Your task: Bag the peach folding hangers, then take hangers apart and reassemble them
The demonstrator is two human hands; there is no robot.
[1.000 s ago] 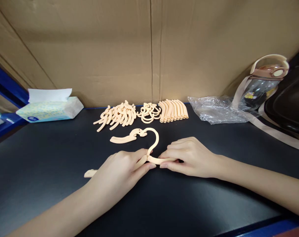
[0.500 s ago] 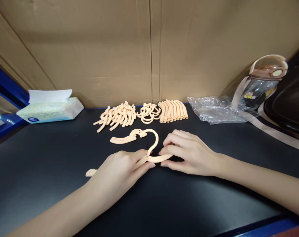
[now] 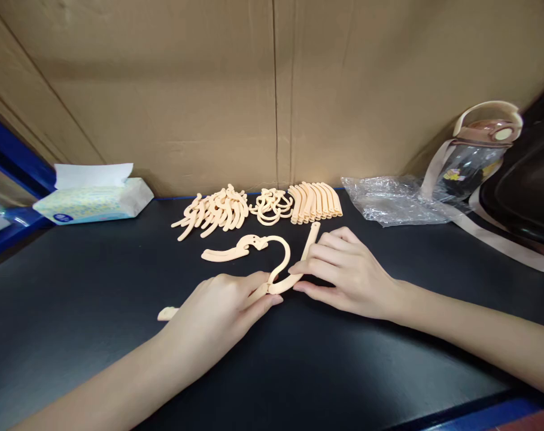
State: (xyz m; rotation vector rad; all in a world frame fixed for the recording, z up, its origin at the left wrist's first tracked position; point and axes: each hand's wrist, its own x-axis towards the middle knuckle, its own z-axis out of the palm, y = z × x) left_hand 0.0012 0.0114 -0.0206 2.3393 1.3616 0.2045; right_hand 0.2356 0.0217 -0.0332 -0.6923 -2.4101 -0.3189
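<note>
A cream plastic folding hanger (image 3: 282, 252) with a curved hook is between my two hands, low over the black table. My left hand (image 3: 222, 302) is closed on its joint and left arm, most of which the hand covers; one arm end pokes out behind the wrist. My right hand (image 3: 343, 266) pinches the right arm, which slants up and away with its tip showing. Just beyond the hook lies a loose hanger piece (image 3: 227, 254); the hook's end overlaps it in view, and I cannot tell whether they touch.
Along the back lie a heap of arm pieces (image 3: 215, 209), a heap of hooks (image 3: 272, 206) and a row of curved tubes (image 3: 315, 202). A tissue pack (image 3: 92, 200) sits at left. Clear plastic wrap (image 3: 383, 200) and a strapped bottle (image 3: 471, 161) are at right, before a cardboard wall (image 3: 186, 90).
The hanger's right arm has swung upward about the joint, from nearly level to steeply slanted, with my right hand still on it. My left hand has hardly moved.
</note>
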